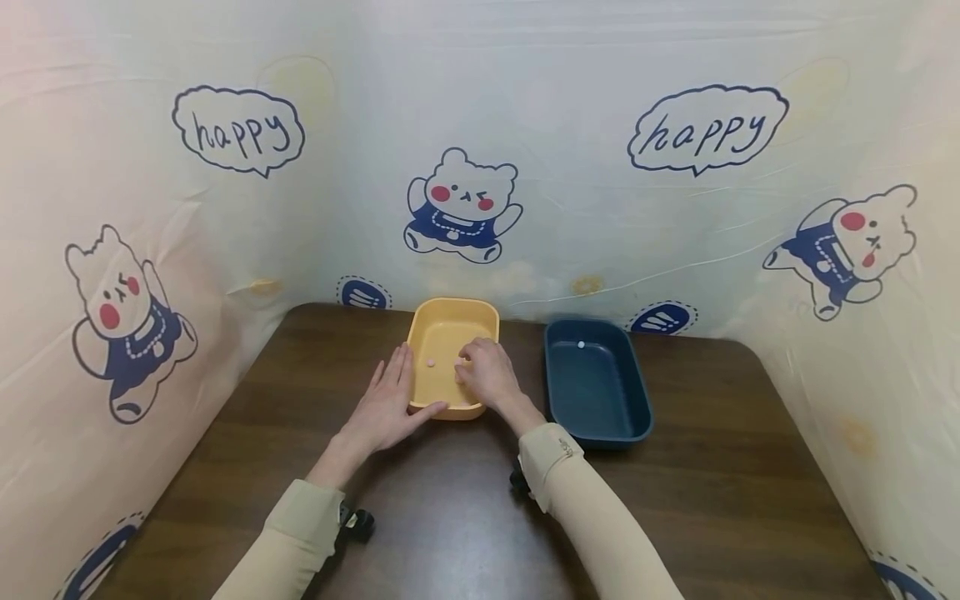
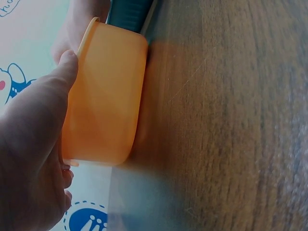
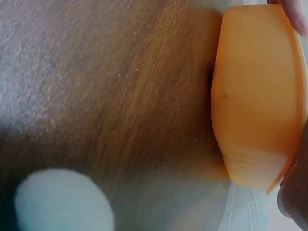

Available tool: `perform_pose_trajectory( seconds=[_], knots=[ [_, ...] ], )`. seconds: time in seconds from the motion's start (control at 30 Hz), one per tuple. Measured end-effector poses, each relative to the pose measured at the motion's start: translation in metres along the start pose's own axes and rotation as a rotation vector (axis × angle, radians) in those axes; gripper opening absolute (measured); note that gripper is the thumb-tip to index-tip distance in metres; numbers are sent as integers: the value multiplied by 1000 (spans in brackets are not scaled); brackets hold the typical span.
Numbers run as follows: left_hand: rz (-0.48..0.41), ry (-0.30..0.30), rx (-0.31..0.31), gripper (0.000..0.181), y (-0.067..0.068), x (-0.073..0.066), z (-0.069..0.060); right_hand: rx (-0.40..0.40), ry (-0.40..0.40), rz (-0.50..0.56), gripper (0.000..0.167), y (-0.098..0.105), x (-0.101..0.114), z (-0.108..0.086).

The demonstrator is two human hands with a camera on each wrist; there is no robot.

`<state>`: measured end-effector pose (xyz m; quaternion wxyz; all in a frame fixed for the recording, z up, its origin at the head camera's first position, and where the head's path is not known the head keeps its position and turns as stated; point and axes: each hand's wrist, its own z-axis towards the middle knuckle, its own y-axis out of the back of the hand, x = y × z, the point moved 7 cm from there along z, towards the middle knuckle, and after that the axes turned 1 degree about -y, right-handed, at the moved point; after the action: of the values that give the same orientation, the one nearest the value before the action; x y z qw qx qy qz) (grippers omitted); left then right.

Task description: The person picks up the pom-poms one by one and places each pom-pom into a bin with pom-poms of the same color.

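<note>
A yellow tray stands on the table, with a small pale ball on its floor. My left hand rests along the tray's left side, fingers straight, with the thumb over the near rim. In the left wrist view, that thumb touches the tray's edge. Over the tray's right rim reaches my right hand, its thumb and forefinger curled together around a small whitish ball that they partly hide. The right wrist view shows mostly the outside of the yellow tray.
To the right is a dark blue tray holding one small white ball near its far end. Both trays stand on the brown wooden table. A printed curtain hangs behind. One blurred pale round shape fills the right wrist view's lower corner.
</note>
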<state>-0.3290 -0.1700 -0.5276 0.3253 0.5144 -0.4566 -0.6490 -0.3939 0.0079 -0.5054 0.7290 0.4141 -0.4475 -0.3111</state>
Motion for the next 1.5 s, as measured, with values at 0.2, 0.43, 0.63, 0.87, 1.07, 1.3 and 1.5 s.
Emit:
perform_pose_trajectory(
  seconds=[0.2, 0.43, 0.63, 0.87, 1.07, 1.3, 1.5],
  knots=[
    [-3, -5, -10, 127, 3, 0, 1, -12, -9, -20, 22, 1, 2, 1],
    [1, 1, -1, 127, 3, 2, 0, -35, -12, -18, 28, 4, 4, -1],
    [11, -10, -1, 126, -1, 3, 1, -96, 49, -10, 33, 12, 7, -11],
    [10, -13, -10, 126, -2, 4, 1, -130, 70, 172, 38, 34, 13, -39],
    [6, -22, -20, 126, -1, 3, 0, -151, 65, 328, 34, 59, 15, -72],
    [-6, -5, -8, 127, -2, 2, -2, -133, 86, 372, 28, 72, 10, -110],
    [-4, -8, -1, 129, -1, 1, 3, -80, 33, 334, 27, 72, -5, -141]
  ],
)
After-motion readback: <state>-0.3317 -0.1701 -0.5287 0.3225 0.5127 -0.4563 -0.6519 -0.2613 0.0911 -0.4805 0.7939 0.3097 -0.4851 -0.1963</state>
